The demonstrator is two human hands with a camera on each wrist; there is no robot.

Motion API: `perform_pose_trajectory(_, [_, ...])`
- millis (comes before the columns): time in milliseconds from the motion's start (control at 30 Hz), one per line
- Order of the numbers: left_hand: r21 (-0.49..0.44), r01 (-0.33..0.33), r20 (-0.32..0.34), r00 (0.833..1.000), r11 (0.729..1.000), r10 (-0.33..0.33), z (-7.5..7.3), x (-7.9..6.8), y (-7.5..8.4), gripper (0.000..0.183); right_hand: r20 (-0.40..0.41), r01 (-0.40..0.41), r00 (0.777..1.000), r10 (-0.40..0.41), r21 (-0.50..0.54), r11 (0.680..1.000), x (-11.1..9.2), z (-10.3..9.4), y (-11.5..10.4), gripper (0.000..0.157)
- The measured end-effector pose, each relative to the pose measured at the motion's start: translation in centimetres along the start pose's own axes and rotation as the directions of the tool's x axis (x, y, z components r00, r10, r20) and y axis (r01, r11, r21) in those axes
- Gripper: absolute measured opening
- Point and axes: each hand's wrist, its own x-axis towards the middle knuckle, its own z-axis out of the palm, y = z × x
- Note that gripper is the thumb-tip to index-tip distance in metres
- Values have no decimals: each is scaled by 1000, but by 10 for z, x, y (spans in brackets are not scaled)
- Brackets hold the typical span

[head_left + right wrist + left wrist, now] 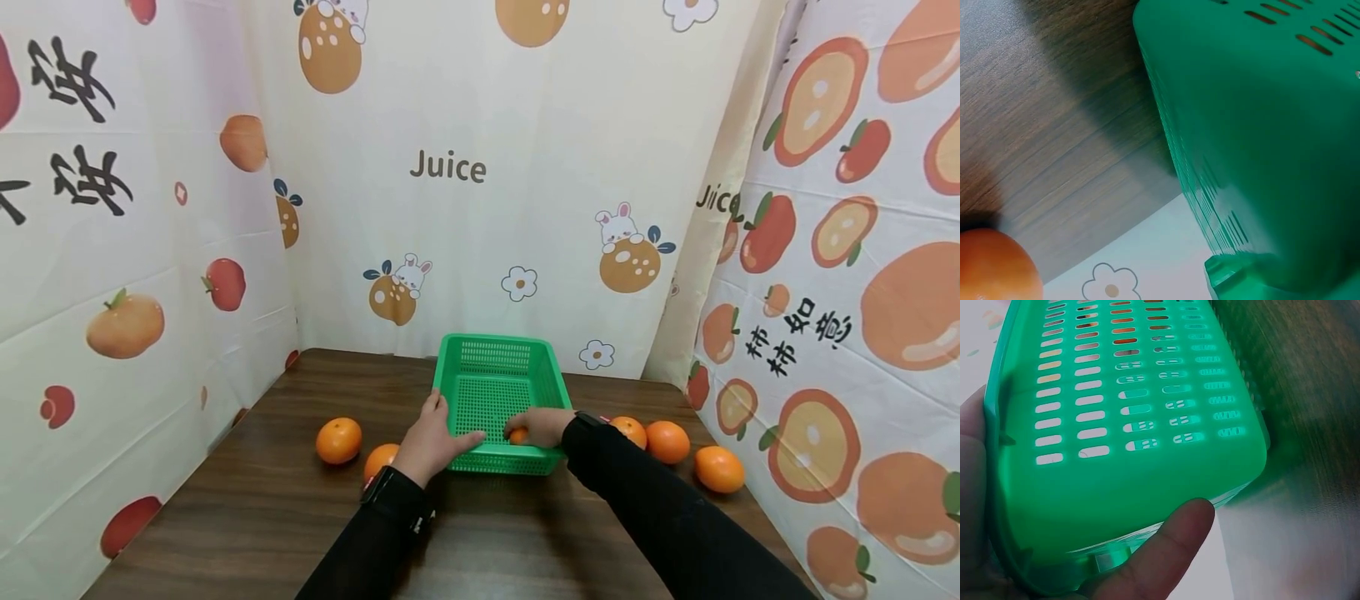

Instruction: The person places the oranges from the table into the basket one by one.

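A green perforated plastic basket (491,392) stands near the back of the table. My left hand (431,440) grips its left front part, with fingers at the rim and the thumb (1179,540) against the basket wall in the left wrist view. Over the front right of the basket, my right hand (546,425) reaches in and holds a small-looking orange (518,436) under curled fingers, near the basket floor. The right wrist view shows the basket's green wall (1260,137) up close; the right hand itself is out of that view.
Left of the basket lie an orange (338,440) and another orange (380,460) partly behind the left hand. On the right sit three more: an orange (630,431) partly behind the right arm, an orange (667,442) and an orange (718,469). Printed curtains (465,250) surround the wooden table (247,508).
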Motion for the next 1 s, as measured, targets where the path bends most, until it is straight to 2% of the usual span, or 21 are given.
perform_pose_trajectory(233, [-4,1,4,1000,1000,-1,0,0,2,111,62,-55,997,53,23,998,-1,-1,-1,31])
perform_pose_trajectory(500, [2,-5,2,1000,1000,5,2,2,-1,112,59,-28,998,26,32,999,0,1,0,28])
perform_pose_trajectory(767, [-7,-3,2,1000,1000,3,3,2,-2,107,61,-37,998,35,26,999,0,2,0,32])
perform_pose_trajectory(1000, [6,-7,-3,1000,1000,7,1,1,-1,112,70,-60,996,58,26,998,3,3,2,34])
